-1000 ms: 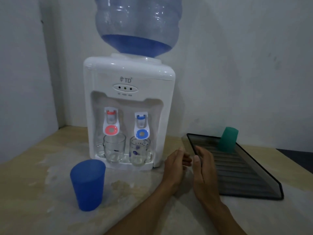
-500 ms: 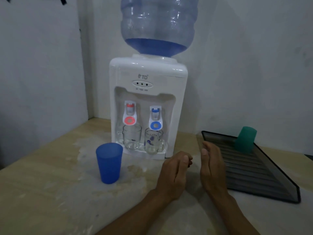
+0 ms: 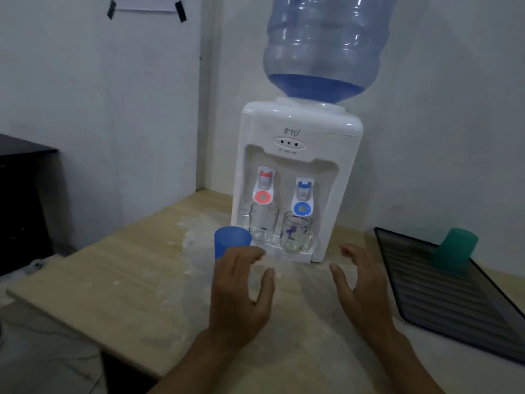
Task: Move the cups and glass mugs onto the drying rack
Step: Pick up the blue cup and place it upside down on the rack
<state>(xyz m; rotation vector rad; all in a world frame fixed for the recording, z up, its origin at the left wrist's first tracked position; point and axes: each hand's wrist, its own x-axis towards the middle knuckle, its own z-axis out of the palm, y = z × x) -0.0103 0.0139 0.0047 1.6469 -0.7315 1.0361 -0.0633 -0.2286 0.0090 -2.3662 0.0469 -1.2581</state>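
A blue plastic cup (image 3: 231, 241) stands upright on the table, its lower part hidden behind my left hand (image 3: 241, 291). That hand is open, fingers spread, just in front of the cup and apart from it. My right hand (image 3: 360, 291) is open too, hovering between the dispenser and the dark drying rack (image 3: 443, 302). A green cup (image 3: 454, 253) sits upside down on the rack's far end. Two glass mugs stand on the dispenser's drip tray: a plain one (image 3: 263, 225) under the red tap, a printed one (image 3: 296, 231) under the blue tap.
A white water dispenser (image 3: 298, 155) with a large blue bottle (image 3: 324, 46) stands against the back wall. The wooden table (image 3: 122, 280) ends at a left edge, with a dark cabinet (image 3: 22, 200) beyond it. White stains mark the tabletop.
The view has swung left and down. My hands have drawn apart and spread their fingers; the left one has moved toward the blue cup.
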